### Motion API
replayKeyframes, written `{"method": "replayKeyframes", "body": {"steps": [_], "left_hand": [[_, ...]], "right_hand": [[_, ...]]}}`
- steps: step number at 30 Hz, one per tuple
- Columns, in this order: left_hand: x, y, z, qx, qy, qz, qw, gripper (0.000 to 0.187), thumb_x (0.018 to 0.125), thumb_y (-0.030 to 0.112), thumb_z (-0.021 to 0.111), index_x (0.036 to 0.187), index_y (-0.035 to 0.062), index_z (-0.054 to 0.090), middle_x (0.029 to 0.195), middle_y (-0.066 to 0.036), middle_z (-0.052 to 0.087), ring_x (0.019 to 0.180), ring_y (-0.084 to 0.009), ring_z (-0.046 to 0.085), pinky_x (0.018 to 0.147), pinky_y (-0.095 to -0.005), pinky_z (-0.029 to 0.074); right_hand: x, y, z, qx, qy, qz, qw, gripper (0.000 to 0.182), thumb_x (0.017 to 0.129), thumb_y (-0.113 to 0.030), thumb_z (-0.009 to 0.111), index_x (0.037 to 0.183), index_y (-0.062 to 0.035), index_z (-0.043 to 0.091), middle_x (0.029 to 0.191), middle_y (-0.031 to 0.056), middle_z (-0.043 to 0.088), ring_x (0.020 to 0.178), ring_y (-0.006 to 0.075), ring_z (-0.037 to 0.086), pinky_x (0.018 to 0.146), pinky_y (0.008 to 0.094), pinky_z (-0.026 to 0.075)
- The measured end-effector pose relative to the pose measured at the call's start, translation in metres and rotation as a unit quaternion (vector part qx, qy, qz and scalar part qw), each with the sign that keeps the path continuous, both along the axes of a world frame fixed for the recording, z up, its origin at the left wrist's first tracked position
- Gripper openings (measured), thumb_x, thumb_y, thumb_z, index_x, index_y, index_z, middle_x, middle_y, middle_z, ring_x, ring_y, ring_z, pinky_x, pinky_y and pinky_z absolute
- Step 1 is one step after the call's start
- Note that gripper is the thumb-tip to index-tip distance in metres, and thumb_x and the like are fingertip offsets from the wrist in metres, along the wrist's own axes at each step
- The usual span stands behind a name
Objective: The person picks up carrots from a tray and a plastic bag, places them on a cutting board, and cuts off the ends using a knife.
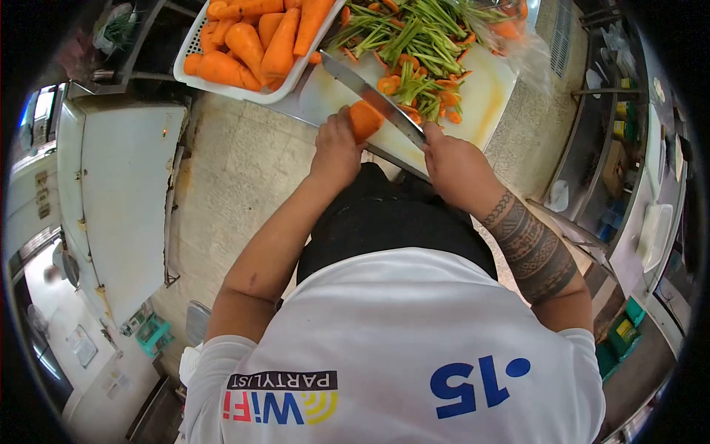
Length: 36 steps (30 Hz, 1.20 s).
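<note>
My left hand (334, 150) holds a carrot piece (364, 118) down on the white cutting board (489, 92). My right hand (452, 161), on a tattooed forearm, grips the handle of a long knife (370, 95). Its blade lies across the carrot piece, with the tip pointing toward the basket. Beyond the blade lies a heap of green stems and orange carrot slices (416, 46). A white basket (194, 44) with several whole peeled carrots (259, 37) stands at the board's left end.
A clear plastic bag (521, 41) lies at the board's far right. A white cabinet top (126, 200) stands to my left over a tiled floor (244, 170). Metal shelves with small items (629, 133) line the right side.
</note>
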State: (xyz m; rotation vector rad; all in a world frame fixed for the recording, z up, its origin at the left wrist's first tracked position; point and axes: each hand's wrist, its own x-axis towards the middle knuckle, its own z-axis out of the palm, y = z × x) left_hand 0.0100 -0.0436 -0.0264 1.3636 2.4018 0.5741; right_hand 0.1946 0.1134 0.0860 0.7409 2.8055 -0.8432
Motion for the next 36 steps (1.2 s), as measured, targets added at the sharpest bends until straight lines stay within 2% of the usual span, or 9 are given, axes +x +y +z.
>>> {"method": "replayKeyframes", "body": {"steps": [4,7,13,16,19,22,30,33,36], "left_hand": [[0.004,0.001,-0.002,0.009,0.009,0.007,1.000,0.085,0.085,0.012,0.079,0.153,-0.0071,0.032,0.132,-0.025,0.051,0.116,-0.0447,0.053,0.103,-0.0531,0.044],[0.009,-0.001,-0.010,0.049,0.054,0.013,0.997,0.085,0.085,0.011,0.078,0.153,-0.0073,0.032,0.131,-0.024,0.051,0.115,-0.0434,0.052,0.101,-0.0530,0.044],[0.013,0.001,0.000,-0.015,0.017,0.028,0.999,0.085,0.085,0.009,0.077,0.154,-0.0061,0.031,0.140,-0.027,0.047,0.121,-0.0449,0.050,0.105,-0.0526,0.042],[0.012,-0.008,-0.010,0.036,0.038,0.009,0.999,0.085,0.084,0.008,0.078,0.154,-0.0045,0.032,0.142,-0.028,0.047,0.124,-0.0472,0.050,0.107,-0.0538,0.041],[-0.004,-0.015,-0.013,0.168,-0.050,-0.036,0.984,0.083,0.085,0.008,0.078,0.154,-0.0026,0.033,0.140,-0.029,0.048,0.125,-0.0481,0.050,0.109,-0.0545,0.040],[-0.015,-0.020,0.005,0.211,-0.112,-0.032,0.970,0.081,0.087,0.011,0.079,0.152,-0.0003,0.034,0.143,-0.026,0.047,0.131,-0.0451,0.049,0.114,-0.0513,0.039],[-0.140,0.035,0.124,0.218,0.009,0.064,0.974,0.079,0.087,0.011,0.080,0.154,0.0015,0.040,0.141,-0.024,0.052,0.131,-0.0413,0.053,0.113,-0.0464,0.042],[-0.205,0.061,0.139,0.230,0.053,0.081,0.968,0.086,0.088,0.015,0.078,0.159,0.0034,0.031,0.142,-0.027,0.050,0.131,-0.0468,0.049,0.114,-0.0535,0.038],[-0.240,0.079,0.132,0.172,0.126,0.091,0.973,0.085,0.090,0.020,0.077,0.159,0.0033,0.031,0.141,-0.029,0.050,0.131,-0.0491,0.048,0.114,-0.0542,0.038]], "right_hand": [[-0.006,0.002,0.001,-0.029,-0.058,-0.002,0.998,0.024,0.103,-0.016,0.055,0.120,0.0006,0.050,0.082,0.0247,0.069,0.077,0.0463,0.068,0.070,0.0574,0.053],[-0.010,0.002,0.002,-0.030,-0.056,0.015,0.998,0.022,0.100,-0.011,0.054,0.117,0.0019,0.050,0.081,0.0249,0.069,0.077,0.0459,0.069,0.070,0.0569,0.054],[-0.041,-0.006,-0.031,-0.038,-0.037,0.015,0.998,0.023,0.095,-0.004,0.052,0.117,0.0038,0.050,0.083,0.0270,0.070,0.078,0.0455,0.071,0.069,0.0552,0.056],[-0.048,-0.008,-0.051,-0.021,-0.036,-0.006,0.999,0.022,0.097,-0.008,0.053,0.115,0.0025,0.051,0.083,0.0256,0.071,0.078,0.0457,0.070,0.070,0.0552,0.055],[-0.045,0.002,-0.056,-0.036,-0.055,-0.036,0.997,0.021,0.099,-0.013,0.054,0.114,0.0018,0.052,0.085,0.0262,0.070,0.081,0.0463,0.070,0.072,0.0563,0.054],[-0.024,0.013,-0.077,0.011,0.033,-0.071,0.997,0.023,0.098,-0.013,0.053,0.117,0.0001,0.054,0.083,0.0259,0.071,0.078,0.0461,0.071,0.069,0.0581,0.055],[-0.020,0.008,-0.057,0.036,-0.031,-0.096,0.994,0.022,0.098,-0.017,0.057,0.115,-0.0023,0.054,0.079,0.0242,0.071,0.075,0.0438,0.071,0.067,0.0569,0.055],[-0.022,0.007,-0.057,0.044,-0.036,-0.095,0.994,0.021,0.099,-0.017,0.055,0.114,-0.0025,0.054,0.078,0.0237,0.071,0.074,0.0434,0.071,0.067,0.0567,0.056],[-0.023,0.006,-0.052,0.045,-0.061,-0.101,0.992,0.020,0.099,-0.016,0.052,0.114,-0.0024,0.055,0.079,0.0232,0.071,0.075,0.0434,0.072,0.067,0.0565,0.056]]}}
